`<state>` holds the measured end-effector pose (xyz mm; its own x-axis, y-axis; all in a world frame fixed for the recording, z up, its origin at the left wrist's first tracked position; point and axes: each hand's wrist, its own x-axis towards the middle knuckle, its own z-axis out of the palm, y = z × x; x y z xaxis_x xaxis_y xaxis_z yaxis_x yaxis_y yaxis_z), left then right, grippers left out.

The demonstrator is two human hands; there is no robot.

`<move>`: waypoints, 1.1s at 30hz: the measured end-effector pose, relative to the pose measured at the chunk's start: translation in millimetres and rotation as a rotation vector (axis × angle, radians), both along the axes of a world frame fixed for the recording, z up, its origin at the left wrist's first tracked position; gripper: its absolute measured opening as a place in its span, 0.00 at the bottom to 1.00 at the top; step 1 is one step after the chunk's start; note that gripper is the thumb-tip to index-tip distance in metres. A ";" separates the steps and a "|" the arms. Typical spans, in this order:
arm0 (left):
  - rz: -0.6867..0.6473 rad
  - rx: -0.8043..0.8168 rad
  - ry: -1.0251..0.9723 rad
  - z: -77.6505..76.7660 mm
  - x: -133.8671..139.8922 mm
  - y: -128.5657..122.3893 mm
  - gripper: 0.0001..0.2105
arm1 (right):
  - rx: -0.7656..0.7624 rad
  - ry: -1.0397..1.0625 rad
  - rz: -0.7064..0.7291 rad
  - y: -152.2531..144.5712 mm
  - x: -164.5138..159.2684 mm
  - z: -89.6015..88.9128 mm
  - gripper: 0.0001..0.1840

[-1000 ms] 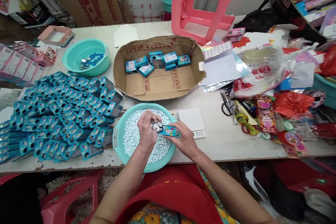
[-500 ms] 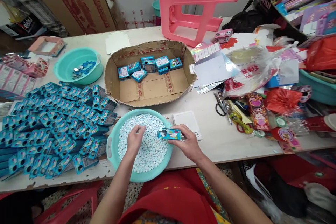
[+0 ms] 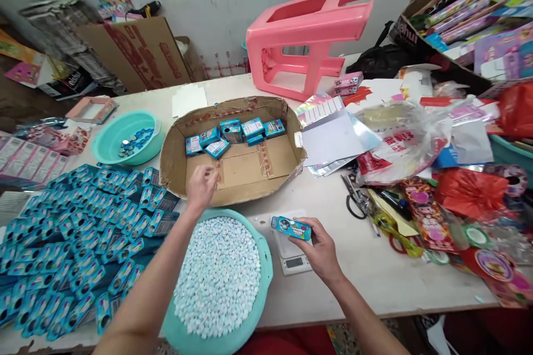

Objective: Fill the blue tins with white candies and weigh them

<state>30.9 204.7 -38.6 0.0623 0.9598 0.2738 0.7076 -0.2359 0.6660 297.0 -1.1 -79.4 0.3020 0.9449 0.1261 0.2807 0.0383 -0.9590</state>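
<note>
My right hand (image 3: 320, 247) grips a small blue candy box (image 3: 300, 229) between thumb and fingers. The box is held level, its end with a round hole pointing left, over a small white digital scale (image 3: 293, 262). Above the front left rim of a cut-down cardboard box (image 3: 239, 169) is my left hand (image 3: 202, 188). Its fingers are curled together, and whatever they may hold is hidden. Below it stands a teal basin (image 3: 266, 272) full of small white and pale-blue candies (image 3: 216, 272). Several blue candy boxes (image 3: 217, 148) lie inside the cardboard box.
Rows of blue boxes (image 3: 83, 233) crowd the table's left side. Behind them a smaller teal bowl (image 3: 120, 127) holds blue and silvery discs. A pink stool (image 3: 287, 86) lies at the back. Scissors (image 3: 355, 194), plastic bags (image 3: 402, 141) and packaging clutter the right.
My left hand has left the candy basin and moved up to the cardboard box's edge. My right hand has carried the candy box rightward over the scale. The view has shifted.
</note>
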 end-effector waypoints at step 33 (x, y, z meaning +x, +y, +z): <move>-0.073 -0.214 0.295 -78.6 -52.7 -166.4 0.23 | -0.168 0.005 0.367 -52.6 -120.8 36.7 0.25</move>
